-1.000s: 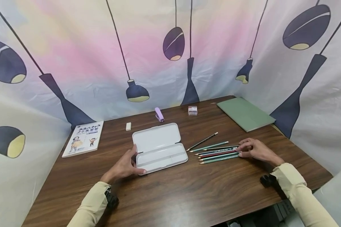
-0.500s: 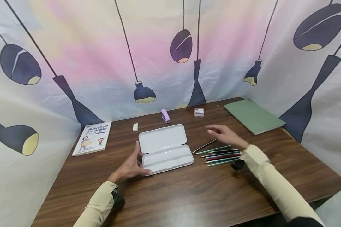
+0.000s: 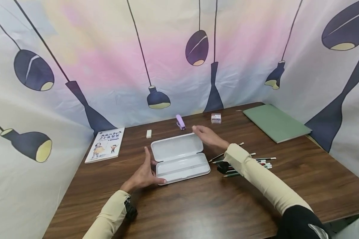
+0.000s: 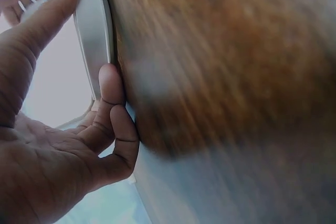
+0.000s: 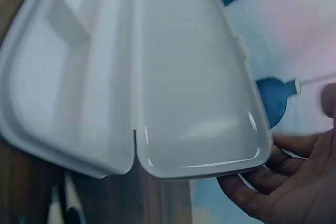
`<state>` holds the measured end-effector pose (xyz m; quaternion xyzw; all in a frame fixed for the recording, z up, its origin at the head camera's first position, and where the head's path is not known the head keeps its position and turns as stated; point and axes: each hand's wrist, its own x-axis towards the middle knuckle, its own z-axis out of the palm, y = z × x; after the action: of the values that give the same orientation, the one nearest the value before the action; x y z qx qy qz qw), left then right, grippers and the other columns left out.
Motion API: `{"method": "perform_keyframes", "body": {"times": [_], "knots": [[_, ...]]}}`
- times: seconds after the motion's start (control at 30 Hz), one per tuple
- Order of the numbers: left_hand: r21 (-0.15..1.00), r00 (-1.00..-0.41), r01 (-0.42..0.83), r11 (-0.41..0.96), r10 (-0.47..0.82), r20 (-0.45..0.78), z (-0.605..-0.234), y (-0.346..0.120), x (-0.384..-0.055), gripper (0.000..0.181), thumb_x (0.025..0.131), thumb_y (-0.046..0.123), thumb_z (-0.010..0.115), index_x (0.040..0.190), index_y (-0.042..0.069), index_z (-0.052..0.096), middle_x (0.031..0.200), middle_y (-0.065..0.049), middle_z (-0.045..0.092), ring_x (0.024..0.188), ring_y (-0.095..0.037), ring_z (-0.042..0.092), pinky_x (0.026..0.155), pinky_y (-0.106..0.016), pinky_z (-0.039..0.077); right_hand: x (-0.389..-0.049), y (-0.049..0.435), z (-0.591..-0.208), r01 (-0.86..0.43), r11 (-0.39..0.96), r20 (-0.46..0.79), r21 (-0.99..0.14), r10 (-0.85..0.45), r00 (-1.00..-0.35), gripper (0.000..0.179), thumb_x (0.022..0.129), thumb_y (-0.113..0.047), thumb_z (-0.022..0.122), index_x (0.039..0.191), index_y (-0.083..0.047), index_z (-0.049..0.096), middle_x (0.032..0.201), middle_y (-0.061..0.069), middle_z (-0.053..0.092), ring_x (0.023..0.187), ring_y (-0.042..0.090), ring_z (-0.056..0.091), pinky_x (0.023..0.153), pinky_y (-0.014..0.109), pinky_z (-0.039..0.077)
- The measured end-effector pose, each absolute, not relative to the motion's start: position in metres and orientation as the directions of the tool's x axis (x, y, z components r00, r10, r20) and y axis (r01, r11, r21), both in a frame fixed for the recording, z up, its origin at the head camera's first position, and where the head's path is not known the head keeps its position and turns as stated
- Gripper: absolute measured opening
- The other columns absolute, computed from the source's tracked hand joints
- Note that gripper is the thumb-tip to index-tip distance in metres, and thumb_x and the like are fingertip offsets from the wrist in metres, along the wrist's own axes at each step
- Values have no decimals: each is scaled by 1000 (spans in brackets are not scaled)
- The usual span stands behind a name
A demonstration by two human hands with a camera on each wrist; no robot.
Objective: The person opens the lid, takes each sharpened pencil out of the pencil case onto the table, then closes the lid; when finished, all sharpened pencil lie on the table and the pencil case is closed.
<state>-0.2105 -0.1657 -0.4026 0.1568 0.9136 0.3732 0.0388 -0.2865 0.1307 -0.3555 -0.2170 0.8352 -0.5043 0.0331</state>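
Note:
An open white pencil case [image 3: 177,147] lies on the table in the head view, its lid folded back and its compartments bare. My left hand [image 3: 142,176] grips its left end, thumb at the front corner; in the left wrist view the curled fingers [image 4: 112,85] press against its side. At the lid's far right corner is my right hand [image 3: 210,136]. The right wrist view shows its fingers [image 5: 262,179] behind the lid's edge, the thumb held apart. Several pencils [image 3: 266,158] lie right of the case, partly hidden under the right forearm.
Behind the case are a white eraser [image 3: 149,133], a purple stapler [image 3: 180,122] and a small clear box [image 3: 216,118]. A picture book [image 3: 105,145] lies at left, a green folder [image 3: 276,122] at far right. A printed curtain [image 3: 113,66] hangs behind the table.
My right hand has left the pencils and moved left and away from me to the lid's corner. The left hand stays on the case. The head view has shifted slightly.

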Motion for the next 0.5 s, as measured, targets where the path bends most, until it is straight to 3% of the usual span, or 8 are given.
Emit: {"method": "perform_keyframes", "body": {"times": [0.1,0.17,0.27,0.4,0.5], "knots": [[682,-948,262,683,313,52,-400,-167,-211,141,55,31,88,142,18,-22,108,-14,54,69,-13,54,61,-27,45,-273,133,-359,-488,494,259,-719,-461,-849,41,99,-28,36,117,1,58,110,14,57,101,25,52,85,39,40],[680,-942,279,678,330,58,-399,-169,-210,133,57,32,86,145,17,-12,109,-14,54,66,-13,55,60,-27,46,-263,135,-363,-555,506,279,-660,-520,-807,35,99,-23,38,112,-1,62,105,11,59,97,23,53,82,38,41],[693,-927,302,655,372,52,-399,-172,-208,116,62,34,84,147,11,9,94,-12,60,63,-13,55,57,-26,44,-248,140,-370,-590,512,242,-624,-591,-769,31,96,-20,45,115,-1,61,111,11,56,103,24,51,84,39,41],[706,-921,290,645,390,23,-400,-175,-205,90,71,38,76,142,7,31,69,-4,54,59,-14,51,55,-24,40,-234,147,-376,-482,634,69,-604,-561,-825,57,87,-32,61,130,2,46,129,18,42,114,28,44,90,43,38],[701,-926,270,660,377,2,-400,-176,-203,82,73,42,73,139,9,38,70,-2,49,60,-14,47,55,-25,38,-232,151,-380,-395,741,-30,-543,-487,-873,80,76,-44,71,135,2,40,133,20,37,118,31,41,92,45,36]]}}
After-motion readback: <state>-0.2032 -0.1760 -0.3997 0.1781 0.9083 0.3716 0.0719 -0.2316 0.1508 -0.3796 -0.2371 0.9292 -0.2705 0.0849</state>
